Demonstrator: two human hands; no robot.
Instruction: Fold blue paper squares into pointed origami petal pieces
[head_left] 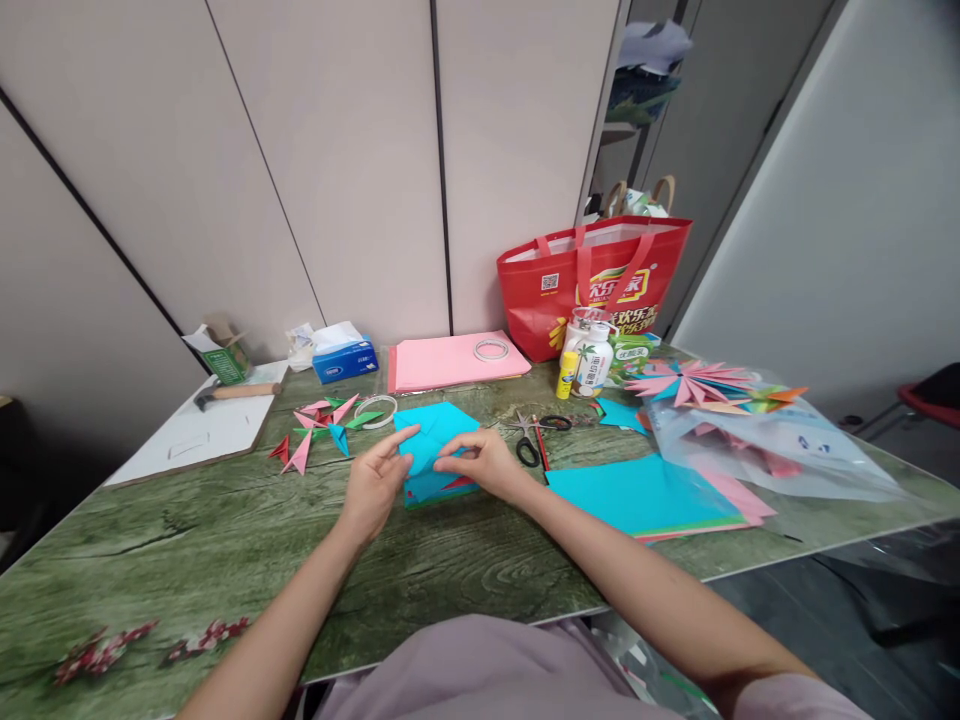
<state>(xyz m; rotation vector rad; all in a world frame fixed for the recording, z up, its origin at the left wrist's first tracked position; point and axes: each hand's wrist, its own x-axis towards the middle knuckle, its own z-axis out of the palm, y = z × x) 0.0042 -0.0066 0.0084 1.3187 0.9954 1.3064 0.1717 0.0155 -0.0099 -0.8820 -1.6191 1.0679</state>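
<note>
A folded sheet of bright blue paper [435, 425] is between my two hands, with green and red edges showing under its lower side. My left hand [375, 487] is at the paper's left edge, index finger and thumb on it and the other fingers curled. From the right, my right hand [484, 462] pinches a part of the blue paper between thumb and fingertips. Just right of that hand lie scissors [528, 450] and a red pencil [541, 445]. Small folded paper pieces [300, 455] in pink, green, red and blue are scattered to the left, beside a tape roll [375, 411].
Blue sheets [637, 497] lie at right, near a plastic bag [795, 455] and a pink-and-blue paper fan [690, 383]. Behind are pink sheets [442, 362], a glue stick [566, 376], a white bottle [594, 362], a red bag [536, 315], a tissue pack [343, 360] and a hammer [240, 392].
</note>
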